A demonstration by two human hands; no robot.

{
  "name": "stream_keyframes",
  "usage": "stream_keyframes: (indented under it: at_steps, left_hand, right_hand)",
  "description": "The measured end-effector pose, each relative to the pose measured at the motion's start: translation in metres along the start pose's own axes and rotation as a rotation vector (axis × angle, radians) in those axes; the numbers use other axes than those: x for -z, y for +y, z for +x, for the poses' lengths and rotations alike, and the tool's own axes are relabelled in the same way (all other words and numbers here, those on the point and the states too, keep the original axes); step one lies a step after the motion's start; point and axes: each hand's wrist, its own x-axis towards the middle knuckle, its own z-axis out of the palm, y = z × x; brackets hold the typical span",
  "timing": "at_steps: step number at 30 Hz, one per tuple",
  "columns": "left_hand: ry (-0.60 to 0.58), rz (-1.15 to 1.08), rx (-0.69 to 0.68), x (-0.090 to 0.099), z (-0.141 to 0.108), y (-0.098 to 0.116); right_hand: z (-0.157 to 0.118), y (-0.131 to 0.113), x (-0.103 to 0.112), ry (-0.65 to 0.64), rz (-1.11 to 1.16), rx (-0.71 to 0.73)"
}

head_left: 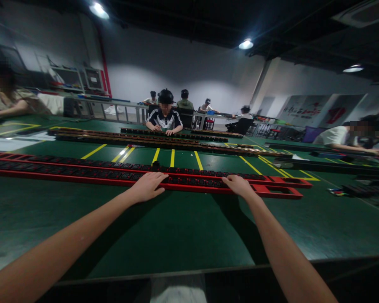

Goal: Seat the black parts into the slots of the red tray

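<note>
Two long red strips lie side by side across the bench, each fitted with a row of black socket-like modules. On the near red strip [189, 182] rests my left hand [148, 186], its fingers stretched over the modules and the thumb apart at the front edge. Farther right, my right hand [238, 185] lies on the same strip near its bare end, fingers reaching left over the last modules. Nothing separate shows in either hand. Behind it runs the far red strip [273, 180]. A small black block [156, 164] stands up by the far strip, just beyond my left hand.
The green bench [189, 235] carries yellow tape lines [172, 158]. Long dark bars [139, 138] lie across its far side. A co-worker [165, 113] works opposite; others sit left and right. Black strips [328, 165] and coloured wire ends [336, 192] lie right.
</note>
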Motion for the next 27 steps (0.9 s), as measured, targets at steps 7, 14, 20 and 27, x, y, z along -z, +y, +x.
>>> stream_keyframes:
  at_steps: [7,14,20,27]
  left_hand:
    - [0.002,-0.006,0.0,0.0004,-0.0006,0.0]
    - [-0.005,0.01,-0.003,0.0027,-0.0004,0.0019]
    - [-0.008,0.012,-0.004,0.0032,-0.0006,0.0022]
    - [0.002,-0.002,-0.007,0.0018,-0.001,0.0007]
  right_hand:
    - [-0.002,-0.002,-0.0003,0.011,-0.011,0.007]
    - [0.0049,0.0034,-0.004,-0.007,-0.028,-0.007]
    - [0.0048,0.0038,-0.0023,-0.022,-0.021,-0.015]
    - [0.0007,0.0009,-0.002,0.0,-0.023,0.011]
